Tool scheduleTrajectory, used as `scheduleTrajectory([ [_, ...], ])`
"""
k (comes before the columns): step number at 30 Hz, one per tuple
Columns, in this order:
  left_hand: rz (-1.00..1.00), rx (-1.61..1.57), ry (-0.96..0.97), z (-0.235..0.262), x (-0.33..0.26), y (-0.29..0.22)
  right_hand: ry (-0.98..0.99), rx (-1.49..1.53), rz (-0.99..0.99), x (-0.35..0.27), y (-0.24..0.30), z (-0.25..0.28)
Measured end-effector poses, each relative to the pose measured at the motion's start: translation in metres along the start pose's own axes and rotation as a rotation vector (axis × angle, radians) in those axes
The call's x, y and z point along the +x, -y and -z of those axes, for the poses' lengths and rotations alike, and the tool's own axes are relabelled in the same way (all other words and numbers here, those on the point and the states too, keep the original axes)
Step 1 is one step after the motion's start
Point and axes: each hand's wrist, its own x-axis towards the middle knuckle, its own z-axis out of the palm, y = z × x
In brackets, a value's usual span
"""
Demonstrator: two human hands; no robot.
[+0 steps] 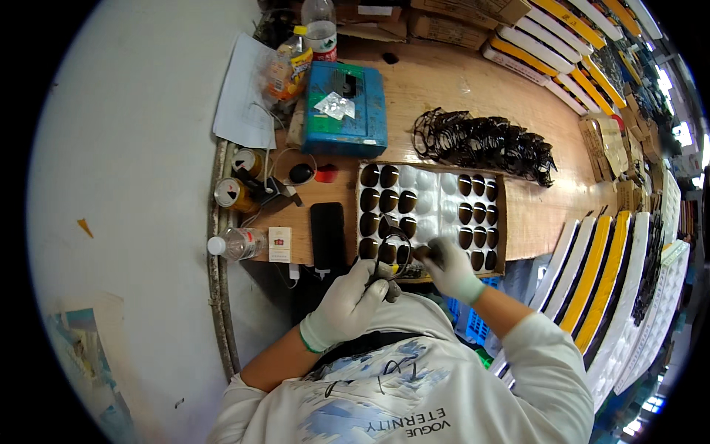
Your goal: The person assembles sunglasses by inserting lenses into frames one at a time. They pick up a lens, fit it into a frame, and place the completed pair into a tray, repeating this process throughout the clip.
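Observation:
My left hand (pixel 346 305), in a white glove with dark fingertips, is closed on a dark eyeglass frame (pixel 396 238). The frame is tilted up in front of the near left part of a lens tray (pixel 505 222). Dark tinted lenses (pixel 389 200) sit in rows in the tray's silvery-white hollows, and several hollows in the middle columns hold none. Over the tray's near edge, my gloved right hand (pixel 452 272) has its fingers pressed together. Something brownish shows at its fingertips, too small and dark to name. A gap separates the two hands.
Behind the tray lies a heap of dark eyeglass frames (pixel 484 140). A blue case (pixel 345 111) stands at the back left. A phone (pixel 328 233), a small white box (pixel 279 244), a plastic bottle (pixel 240 243) and cans (pixel 234 194) line the left side. Stacked white and yellow trays (pixel 588 285) flank the right.

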Motion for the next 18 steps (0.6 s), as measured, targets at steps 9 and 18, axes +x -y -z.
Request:
scheduleTrajectory([
  [9,-0.077,0.371,0.06,-0.021,0.01,-0.003,-0.136,1.112,-0.051,-0.054,0.08,0.015],
  [18,-0.147,0.466,0.283,-0.036,0.01,-0.034,-0.019,1.259,-0.055,-0.06,0.08,0.037],
])
